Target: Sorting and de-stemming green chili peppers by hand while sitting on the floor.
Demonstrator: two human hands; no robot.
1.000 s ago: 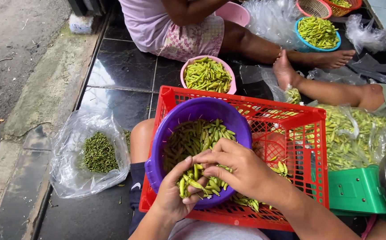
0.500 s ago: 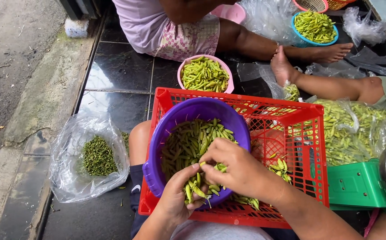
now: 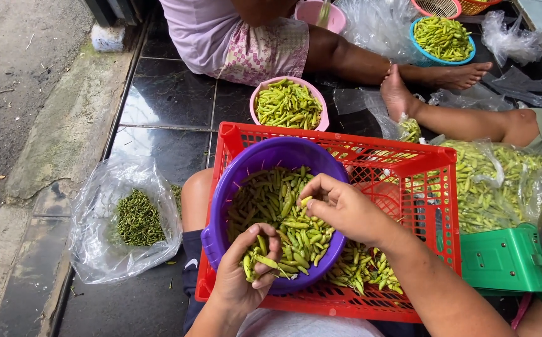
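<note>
A purple bowl (image 3: 252,162) full of green chillies (image 3: 283,215) rests inside a red plastic crate (image 3: 402,168) on my lap. My left hand (image 3: 243,274) is over the bowl's near rim, closed on a small bunch of chillies. My right hand (image 3: 339,206) hovers above the bowl's middle, pinching a single green chilli (image 3: 307,201) between thumb and fingers. More chillies (image 3: 361,271) lie loose on the crate's floor beside the bowl.
A clear bag with dark green stems (image 3: 136,218) lies on the black tiles at left. A pink bowl of chillies (image 3: 288,103) stands beyond the crate, a blue one (image 3: 442,37) farther back. Two seated people's legs (image 3: 464,122) cross behind. A green scale (image 3: 508,262) is at right.
My right hand has lifted from the left hand's bunch and now pinches one chilli higher over the bowl. My left hand stays closed on its bunch.
</note>
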